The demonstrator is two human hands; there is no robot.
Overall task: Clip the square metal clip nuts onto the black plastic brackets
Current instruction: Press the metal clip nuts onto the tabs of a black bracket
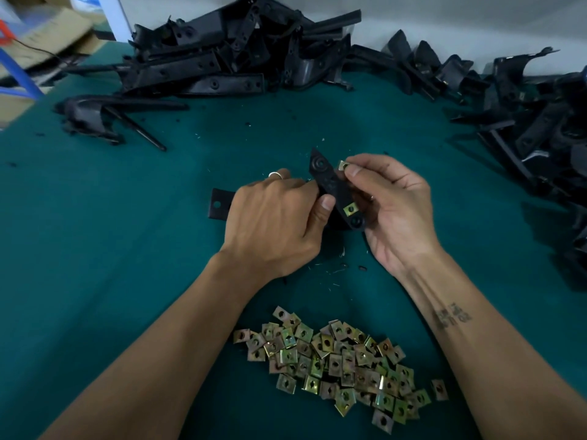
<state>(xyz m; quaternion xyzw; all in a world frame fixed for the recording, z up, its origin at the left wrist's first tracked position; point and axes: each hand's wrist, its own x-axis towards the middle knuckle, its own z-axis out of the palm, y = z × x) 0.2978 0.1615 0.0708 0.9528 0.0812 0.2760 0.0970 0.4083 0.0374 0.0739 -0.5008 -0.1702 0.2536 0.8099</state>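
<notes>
The left hand [273, 217] grips the black bracket [333, 188], whose long axis slants up-left to down-right between both hands. The right hand [394, 204] pinches a clip nut [343, 165] just beside the bracket's upper edge; another nut [350, 209] already sits lower down.

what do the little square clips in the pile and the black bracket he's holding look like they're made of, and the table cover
Clip nuts in the pile: thin stamped metal, judging by the shiny yellow-green iridescent sheen, probably a plated finish. Bracket held by both hands: looks like moulded black plastic, matte with a dull sheen and raised rings round a hole. Table cover: seems a teal fabric or felt, flat and non-reflective, with small shavings lying on it.
</notes>
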